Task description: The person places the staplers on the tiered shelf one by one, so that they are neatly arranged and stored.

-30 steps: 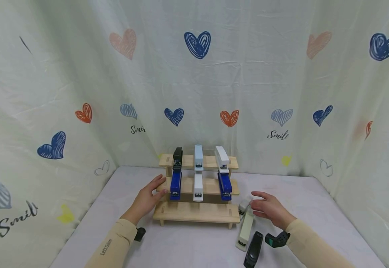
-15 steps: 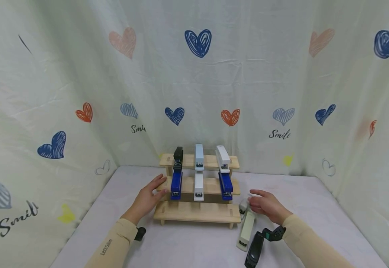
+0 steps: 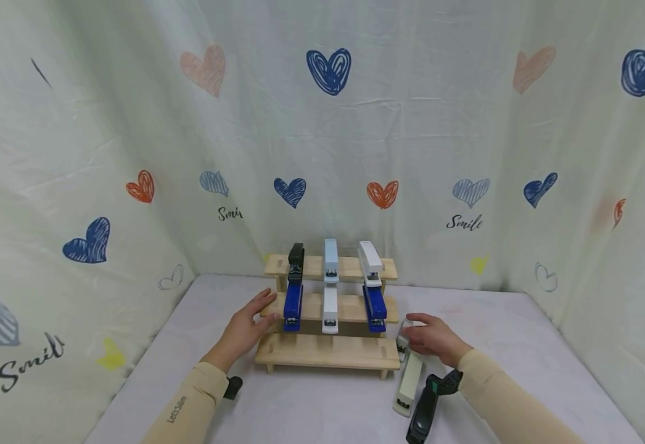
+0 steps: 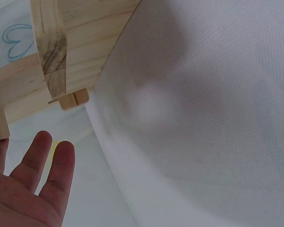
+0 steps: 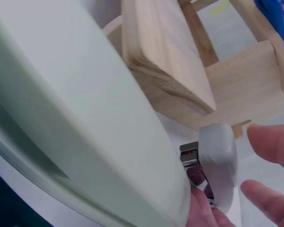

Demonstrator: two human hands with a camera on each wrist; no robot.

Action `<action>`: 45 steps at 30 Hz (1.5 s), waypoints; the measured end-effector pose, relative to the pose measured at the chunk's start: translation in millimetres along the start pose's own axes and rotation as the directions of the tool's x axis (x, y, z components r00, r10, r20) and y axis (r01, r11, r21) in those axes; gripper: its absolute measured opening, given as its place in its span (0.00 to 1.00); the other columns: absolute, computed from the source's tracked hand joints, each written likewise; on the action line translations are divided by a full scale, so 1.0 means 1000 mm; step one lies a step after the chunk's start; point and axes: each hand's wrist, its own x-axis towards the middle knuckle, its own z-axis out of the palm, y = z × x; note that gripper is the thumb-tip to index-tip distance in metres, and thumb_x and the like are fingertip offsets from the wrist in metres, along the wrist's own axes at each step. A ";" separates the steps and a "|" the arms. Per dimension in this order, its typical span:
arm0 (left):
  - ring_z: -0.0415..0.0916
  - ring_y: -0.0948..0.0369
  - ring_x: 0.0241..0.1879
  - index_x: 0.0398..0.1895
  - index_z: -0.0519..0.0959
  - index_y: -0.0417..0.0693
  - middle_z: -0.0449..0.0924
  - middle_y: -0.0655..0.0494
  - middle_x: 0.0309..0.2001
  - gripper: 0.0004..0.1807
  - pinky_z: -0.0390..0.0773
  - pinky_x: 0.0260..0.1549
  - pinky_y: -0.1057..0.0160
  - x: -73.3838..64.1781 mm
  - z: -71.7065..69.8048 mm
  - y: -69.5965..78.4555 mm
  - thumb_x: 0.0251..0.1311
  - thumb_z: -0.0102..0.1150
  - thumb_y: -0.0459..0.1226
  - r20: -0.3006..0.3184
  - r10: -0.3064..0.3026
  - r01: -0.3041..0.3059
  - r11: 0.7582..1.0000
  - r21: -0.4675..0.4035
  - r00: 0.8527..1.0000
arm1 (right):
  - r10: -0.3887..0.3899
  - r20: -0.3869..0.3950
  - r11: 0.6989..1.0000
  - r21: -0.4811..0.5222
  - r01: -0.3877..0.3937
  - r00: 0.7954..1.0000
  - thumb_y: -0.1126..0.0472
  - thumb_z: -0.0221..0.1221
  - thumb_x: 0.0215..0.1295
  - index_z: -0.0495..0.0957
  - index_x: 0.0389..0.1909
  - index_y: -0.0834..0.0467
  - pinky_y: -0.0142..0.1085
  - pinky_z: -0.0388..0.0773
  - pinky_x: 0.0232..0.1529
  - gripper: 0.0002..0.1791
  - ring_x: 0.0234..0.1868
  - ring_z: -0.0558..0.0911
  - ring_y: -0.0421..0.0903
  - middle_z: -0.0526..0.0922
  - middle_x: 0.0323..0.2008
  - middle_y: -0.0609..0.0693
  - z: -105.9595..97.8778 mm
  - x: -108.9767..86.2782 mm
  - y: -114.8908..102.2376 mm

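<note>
A three-tier wooden rack (image 3: 328, 350) stands mid-table with staplers on its upper two shelves. The top shelf bears a black stapler (image 3: 296, 262), a light blue one (image 3: 330, 259) and a white one (image 3: 370, 262). Below them are two blue staplers (image 3: 293, 306) with a white stapler (image 3: 330, 308) between. My left hand (image 3: 247, 330) touches the middle shelf's left end, its visible fingers fairly straight in the left wrist view. My right hand (image 3: 433, 336) is around a small grey-white stapler (image 5: 218, 163) right of the rack; two fingers stand apart from it, others are partly hidden behind it.
A pale green stapler (image 3: 408, 383) lies on the table at the rack's front right, large in the right wrist view. A black stapler (image 3: 422, 410) lies beside it, below the right wrist. Behind the table hangs a heart-printed curtain (image 3: 328, 142).
My right hand has moved left, closer in around the small grey-white stapler. The left hand has stayed at the rack, and the rack's staplers have not moved.
</note>
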 end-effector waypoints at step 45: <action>0.52 0.44 0.74 0.74 0.66 0.46 0.55 0.51 0.77 0.34 0.59 0.67 0.39 0.000 -0.001 0.003 0.69 0.60 0.48 0.011 -0.020 0.020 1.000 0.013 1.000 | 0.031 -0.021 0.994 0.104 -0.029 0.999 0.67 0.57 0.68 0.62 0.71 0.65 0.50 0.82 0.50 0.31 0.58 0.76 0.64 0.68 0.63 0.72 0.004 0.009 0.003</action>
